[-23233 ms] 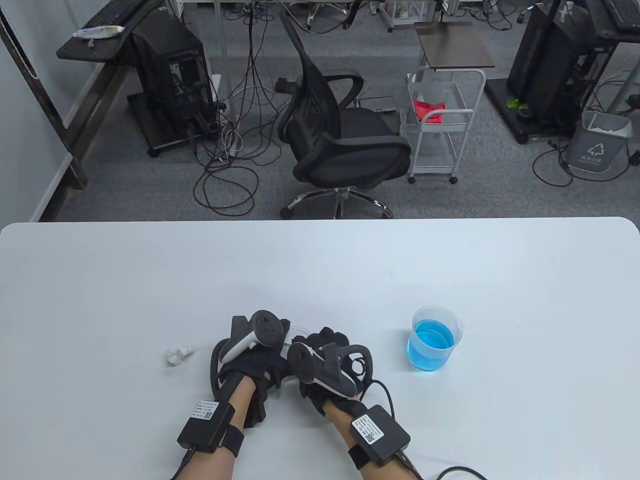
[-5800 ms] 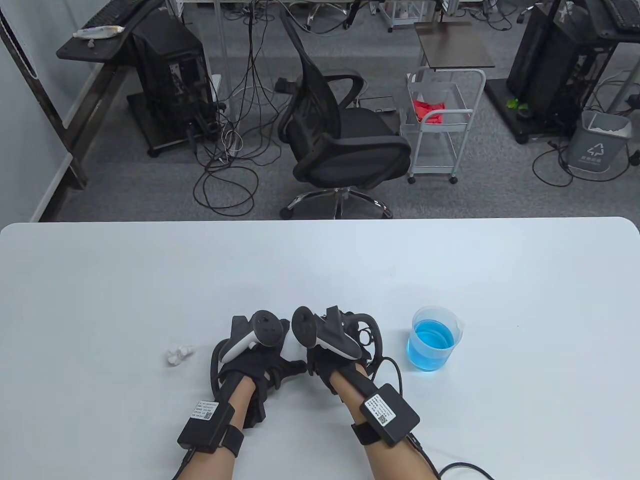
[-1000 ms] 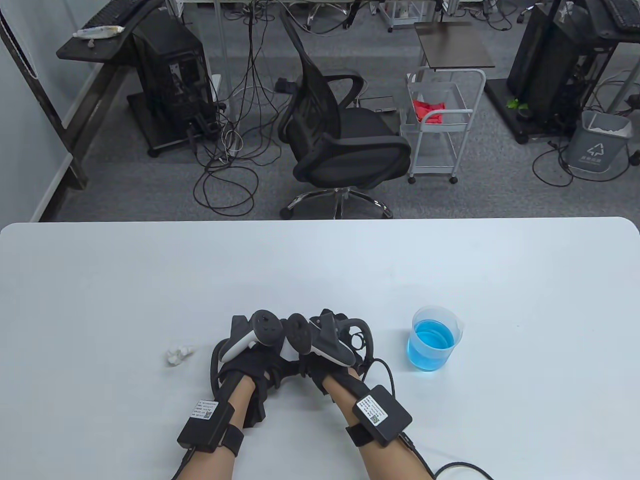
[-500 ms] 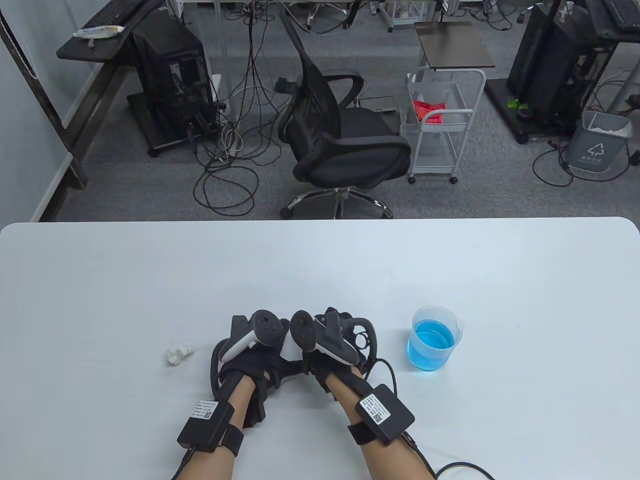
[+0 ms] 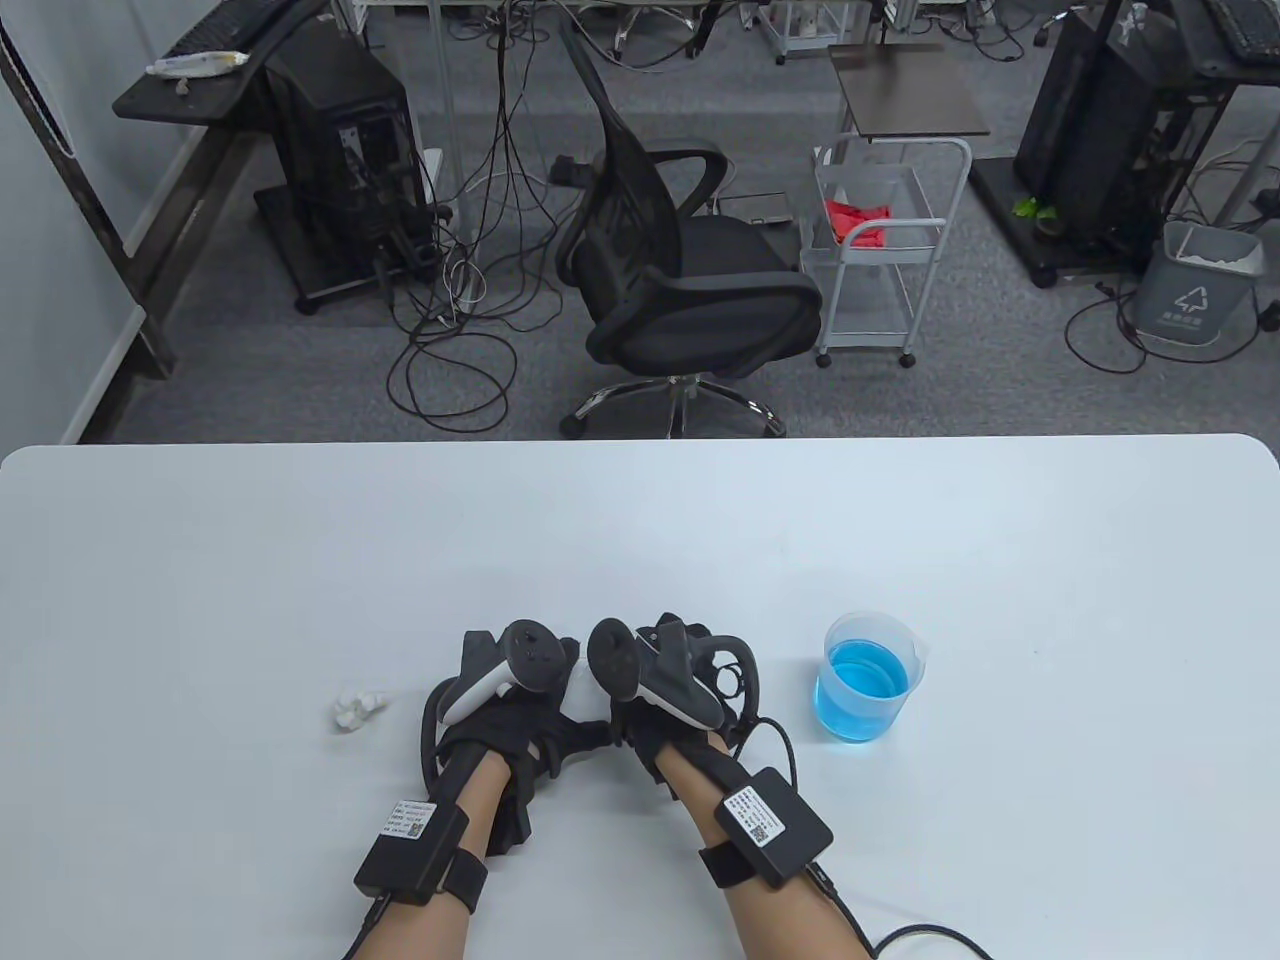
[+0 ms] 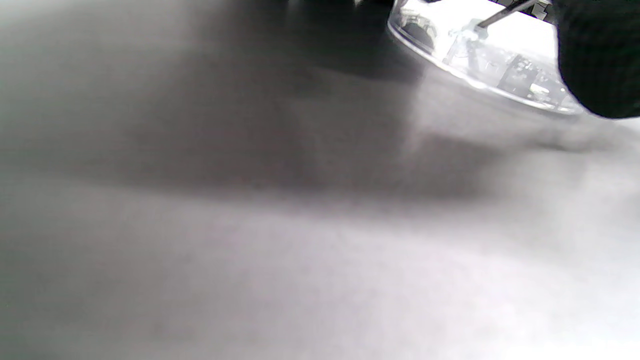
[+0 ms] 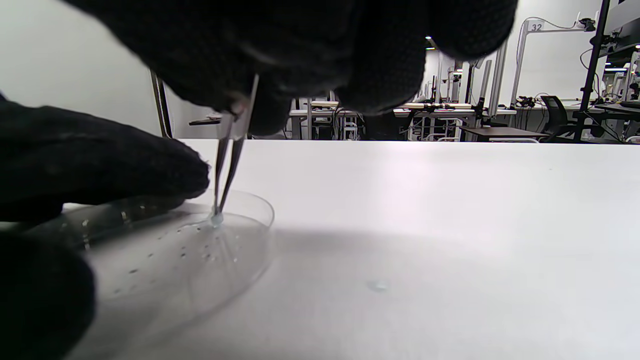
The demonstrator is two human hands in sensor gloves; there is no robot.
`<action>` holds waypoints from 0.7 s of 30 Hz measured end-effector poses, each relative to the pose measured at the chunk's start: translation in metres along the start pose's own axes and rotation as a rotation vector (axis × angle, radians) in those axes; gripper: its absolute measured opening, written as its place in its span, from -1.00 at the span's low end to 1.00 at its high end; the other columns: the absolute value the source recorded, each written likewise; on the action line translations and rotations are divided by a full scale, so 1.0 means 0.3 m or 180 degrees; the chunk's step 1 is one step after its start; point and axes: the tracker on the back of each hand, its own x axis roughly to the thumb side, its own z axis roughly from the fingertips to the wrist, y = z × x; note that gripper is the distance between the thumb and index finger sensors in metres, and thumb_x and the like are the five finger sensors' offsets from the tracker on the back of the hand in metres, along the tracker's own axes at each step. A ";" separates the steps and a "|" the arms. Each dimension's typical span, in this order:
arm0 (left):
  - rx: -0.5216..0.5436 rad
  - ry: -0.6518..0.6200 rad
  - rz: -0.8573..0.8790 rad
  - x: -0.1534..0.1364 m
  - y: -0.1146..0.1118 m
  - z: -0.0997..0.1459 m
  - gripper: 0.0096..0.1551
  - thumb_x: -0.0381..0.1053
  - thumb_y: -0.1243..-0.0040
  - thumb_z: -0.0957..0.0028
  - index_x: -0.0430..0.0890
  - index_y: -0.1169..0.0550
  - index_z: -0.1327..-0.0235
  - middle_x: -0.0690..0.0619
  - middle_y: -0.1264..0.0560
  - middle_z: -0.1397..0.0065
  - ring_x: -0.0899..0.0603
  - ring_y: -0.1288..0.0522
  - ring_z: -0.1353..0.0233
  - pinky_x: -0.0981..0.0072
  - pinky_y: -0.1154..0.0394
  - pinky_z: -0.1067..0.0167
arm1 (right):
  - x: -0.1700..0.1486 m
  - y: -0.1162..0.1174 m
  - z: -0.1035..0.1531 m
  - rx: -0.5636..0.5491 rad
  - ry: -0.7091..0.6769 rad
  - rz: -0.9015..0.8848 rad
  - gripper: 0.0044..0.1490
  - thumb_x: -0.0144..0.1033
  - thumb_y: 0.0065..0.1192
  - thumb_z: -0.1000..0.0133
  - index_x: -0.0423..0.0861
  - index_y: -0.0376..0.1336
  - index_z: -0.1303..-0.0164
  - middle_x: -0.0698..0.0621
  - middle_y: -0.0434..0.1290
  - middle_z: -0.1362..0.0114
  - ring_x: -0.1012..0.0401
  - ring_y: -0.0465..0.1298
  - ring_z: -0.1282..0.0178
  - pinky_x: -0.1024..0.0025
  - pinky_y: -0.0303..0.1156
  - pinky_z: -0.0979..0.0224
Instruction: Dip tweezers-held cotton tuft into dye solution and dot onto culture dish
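Right hand: fingers closed around one pair of tweezers, held nearly upright, tips down. The tips pinch one small cotton tuft, which touches the floor of the culture dish. The tuft looks wet and faintly blue.

Left hand: resting on the surface at the dish's left rim, with gloved fingers lying against the rim. Whether it grips the dish or only steadies it, I cannot tell. In the left wrist view the clear dish rim shows at the top right, with the tweezers shaft above it and a gloved fingertip in front.

Dish: one, clear, shallow, flat on the surface, directly beneath and between the two hands; almost wholly hidden by them in the table view. Many small droplets are scattered across its floor, too fine to count. One stray droplet lies on the surface just right of the dish.

Beaker: one, clear plastic, holding blue dye solution, upright, to the right of the dish and apart from the right hand.

Spare cotton: one white clump, left of the dish, near the left hand but not touching it.
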 end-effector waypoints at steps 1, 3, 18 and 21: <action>0.0000 0.0000 0.0002 0.000 0.000 0.000 0.32 0.64 -0.17 0.15 0.20 0.23 -0.62 0.18 0.32 -0.71 -0.14 0.35 -0.75 -0.09 0.25 -0.59 | 0.002 -0.001 0.000 0.0006 -0.0021 -0.0024 -0.63 -0.26 0.49 0.04 -0.07 0.58 0.08 0.10 0.61 0.23 0.14 0.59 -0.10 -0.13 0.34 -0.34; -0.0001 0.0000 0.0002 0.000 0.000 0.000 0.32 0.64 -0.17 0.14 0.20 0.23 -0.62 0.19 0.32 -0.71 -0.14 0.35 -0.75 -0.09 0.25 -0.59 | 0.009 0.002 0.001 0.0011 -0.0032 -0.0004 -0.63 -0.26 0.48 0.03 -0.06 0.58 0.07 0.10 0.61 0.22 0.14 0.58 -0.12 -0.14 0.33 -0.35; -0.0003 -0.0003 0.0008 -0.001 0.000 0.000 0.33 0.64 -0.17 0.15 0.20 0.24 -0.62 0.18 0.33 -0.71 -0.14 0.35 -0.75 -0.09 0.26 -0.59 | 0.021 0.012 0.002 0.0101 -0.0100 -0.0104 -0.61 -0.27 0.44 0.01 -0.06 0.56 0.02 0.09 0.61 0.18 0.12 0.57 -0.15 -0.14 0.32 -0.36; -0.0003 -0.0002 0.0008 -0.001 0.000 0.000 0.33 0.64 -0.17 0.15 0.20 0.24 -0.62 0.19 0.33 -0.71 -0.14 0.35 -0.75 -0.09 0.26 -0.59 | 0.019 0.016 0.001 0.0167 -0.0093 -0.0095 -0.61 -0.26 0.44 0.01 -0.05 0.55 0.02 0.10 0.61 0.18 0.13 0.57 -0.15 -0.14 0.32 -0.36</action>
